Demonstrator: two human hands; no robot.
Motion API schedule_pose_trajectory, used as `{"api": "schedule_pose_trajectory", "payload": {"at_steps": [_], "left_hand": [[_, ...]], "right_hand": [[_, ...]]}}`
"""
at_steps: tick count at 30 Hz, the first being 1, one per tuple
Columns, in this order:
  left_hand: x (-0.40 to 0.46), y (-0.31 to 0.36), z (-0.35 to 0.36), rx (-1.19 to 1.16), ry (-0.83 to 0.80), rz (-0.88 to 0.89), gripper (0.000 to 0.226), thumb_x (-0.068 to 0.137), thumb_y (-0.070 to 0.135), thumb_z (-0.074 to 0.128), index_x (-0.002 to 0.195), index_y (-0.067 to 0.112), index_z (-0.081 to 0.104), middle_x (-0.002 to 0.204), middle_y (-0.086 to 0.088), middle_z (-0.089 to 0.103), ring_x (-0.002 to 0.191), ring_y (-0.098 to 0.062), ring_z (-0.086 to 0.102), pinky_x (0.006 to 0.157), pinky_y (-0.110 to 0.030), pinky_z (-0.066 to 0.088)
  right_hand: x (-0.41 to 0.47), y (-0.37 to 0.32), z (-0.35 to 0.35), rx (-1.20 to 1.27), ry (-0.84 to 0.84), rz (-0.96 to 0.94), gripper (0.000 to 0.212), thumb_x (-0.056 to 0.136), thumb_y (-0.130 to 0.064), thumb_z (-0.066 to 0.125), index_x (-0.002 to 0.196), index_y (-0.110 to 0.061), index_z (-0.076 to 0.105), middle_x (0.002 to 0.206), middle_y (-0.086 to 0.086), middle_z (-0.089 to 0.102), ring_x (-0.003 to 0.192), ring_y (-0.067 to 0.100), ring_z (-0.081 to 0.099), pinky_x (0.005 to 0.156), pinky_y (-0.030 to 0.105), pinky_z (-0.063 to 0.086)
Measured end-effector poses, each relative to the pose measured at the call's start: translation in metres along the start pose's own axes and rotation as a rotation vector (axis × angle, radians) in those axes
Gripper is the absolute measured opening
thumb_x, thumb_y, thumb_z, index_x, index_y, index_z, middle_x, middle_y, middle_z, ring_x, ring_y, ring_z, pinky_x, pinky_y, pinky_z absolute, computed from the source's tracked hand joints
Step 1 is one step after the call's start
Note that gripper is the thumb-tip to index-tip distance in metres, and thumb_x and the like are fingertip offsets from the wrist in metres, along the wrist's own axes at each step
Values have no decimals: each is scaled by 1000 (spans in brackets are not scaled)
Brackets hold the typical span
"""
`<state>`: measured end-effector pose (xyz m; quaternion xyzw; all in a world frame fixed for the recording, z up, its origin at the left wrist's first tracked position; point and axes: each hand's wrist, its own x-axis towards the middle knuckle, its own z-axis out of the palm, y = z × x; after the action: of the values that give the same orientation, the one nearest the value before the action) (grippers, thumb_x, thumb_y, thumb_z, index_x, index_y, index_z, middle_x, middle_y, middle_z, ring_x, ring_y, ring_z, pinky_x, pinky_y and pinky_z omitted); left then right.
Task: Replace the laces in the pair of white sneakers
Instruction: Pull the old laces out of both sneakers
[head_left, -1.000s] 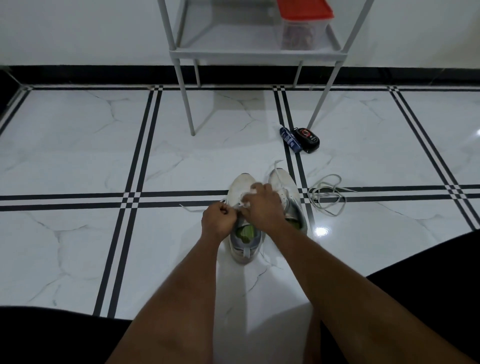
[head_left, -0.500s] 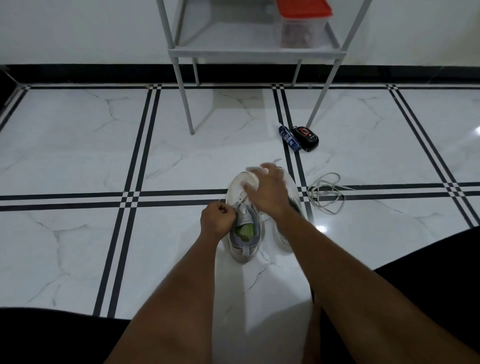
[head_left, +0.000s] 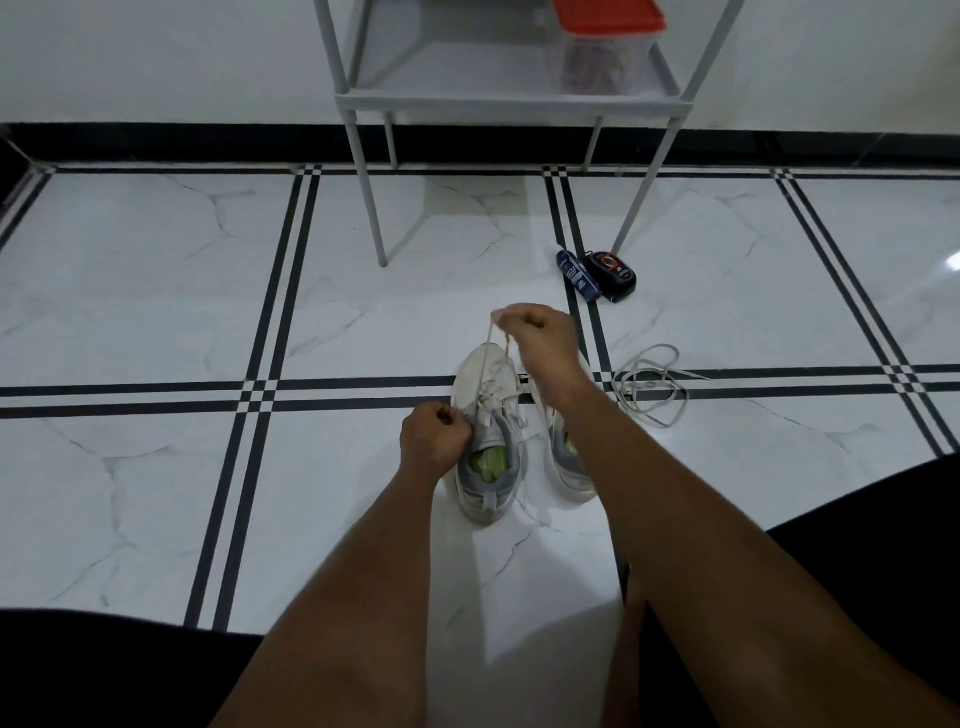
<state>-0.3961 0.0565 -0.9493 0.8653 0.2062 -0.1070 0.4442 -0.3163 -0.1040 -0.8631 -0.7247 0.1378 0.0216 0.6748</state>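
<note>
Two white sneakers stand side by side on the white marble floor (head_left: 156, 312), toes pointing to 12 o'clock. The left sneaker (head_left: 485, 447) shows in full, with a grey collar and a green insole; the right sneaker (head_left: 563, 462) lies just beside it at 3 o'clock and is partly hidden under the right forearm.

The right hand (head_left: 537, 338) is raised beyond the toe of the left sneaker, toward 12 o'clock. Its grip is closed, fingers curled and pinching the end of a white lace (head_left: 491, 358), which runs taut from the fingertips down to the eyelets of that shoe. The left hand (head_left: 434, 436) sits against the left sneaker's 9 o'clock side, level with the eyelets. Its grip is a closed fist; it seems to pinch the other run of the lace, though the fingers hide the contact.

A loose lace (head_left: 652, 384) lies in a tangled coil on the floor at 3 o'clock of the shoes, near them but apart. Farther off, toward 1 o'clock, a dark blue tube (head_left: 576, 274) and a black device with a red mark (head_left: 613, 273) lie touching each other beside a leg of a grey metal shelf unit (head_left: 363, 156). On its shelf stands a clear container with a red lid (head_left: 608, 36).
</note>
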Motion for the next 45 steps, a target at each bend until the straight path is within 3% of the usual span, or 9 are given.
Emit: {"api": "schedule_pose_trajectory", "payload": {"at_steps": [5, 8, 12, 16, 22, 28, 33, 36, 45], "left_hand": [[2, -2, 1, -29, -6, -28, 13, 89, 29, 64, 84, 21, 74, 78, 3, 74, 83, -20, 71, 82, -33, 56], [3, -4, 1, -16, -2, -34, 11, 88, 28, 64, 85, 21, 73, 79, 3, 74, 85, -20, 70, 80, -31, 54], [5, -5, 4, -1, -3, -30, 13, 87, 29, 63, 85, 21, 73, 81, 4, 74, 86, -20, 69, 81, -33, 55], [4, -5, 4, 24, -4, -9, 14, 91, 29, 64, 90, 19, 74, 86, 2, 74, 86, -20, 66, 74, -27, 45], [6, -8, 4, 19, -31, -15, 15, 87, 31, 63, 91, 22, 74, 87, 3, 74, 89, -22, 69, 76, -29, 50], [2, 8, 3, 207, -142, 193, 43, 94, 31, 61, 137, 34, 57, 129, -2, 49, 105, -27, 63, 91, -37, 50], [3, 16, 8, 479, -218, 268, 43, 86, 31, 74, 125, 25, 59, 133, -6, 39, 98, -34, 64, 87, -44, 56], [10, 16, 2, 272, -161, 111, 31, 79, 22, 67, 109, 21, 59, 125, -10, 43, 94, -35, 63, 86, -45, 58], [10, 26, 15, 424, -107, 318, 24, 86, 42, 74, 106, 28, 76, 138, 5, 46, 118, -18, 53, 91, -41, 55]], "right_hand": [[4, 7, -8, 362, 196, 328, 23, 97, -19, 78, 120, -15, 80, 112, -6, 77, 98, 11, 64, 99, 31, 53], [-5, 34, -12, -26, 204, 405, 70, 100, -46, 70, 160, -24, 43, 157, 8, 51, 134, 29, 52, 117, 48, 44], [-25, 82, -15, -958, -136, -120, 60, 94, -58, 67, 149, -36, 57, 160, 12, 37, 145, 38, 31, 116, 55, 39], [-29, 89, -2, -1234, -186, -392, 33, 100, -40, 61, 108, -15, 81, 130, 6, 61, 124, 30, 49, 100, 48, 49], [-11, 47, 9, -413, 71, -59, 20, 106, -33, 60, 120, -22, 68, 129, 6, 58, 130, 31, 54, 103, 37, 48], [-34, 56, -7, -637, -116, 145, 114, 87, -61, 77, 168, -35, 1, 169, 17, 19, 150, 38, 39, 118, 52, 40], [-45, 97, -16, -871, -107, 38, 28, 101, -37, 63, 108, -10, 63, 107, 13, 66, 96, 26, 63, 79, 34, 50], [-42, 92, -19, -836, -51, 69, 34, 99, -28, 63, 71, -8, 64, 66, 7, 63, 68, 24, 63, 64, 29, 44], [-41, 93, -15, -833, -70, 49, 21, 99, -26, 64, 85, -11, 70, 81, 5, 70, 78, 22, 66, 70, 33, 53]]}}
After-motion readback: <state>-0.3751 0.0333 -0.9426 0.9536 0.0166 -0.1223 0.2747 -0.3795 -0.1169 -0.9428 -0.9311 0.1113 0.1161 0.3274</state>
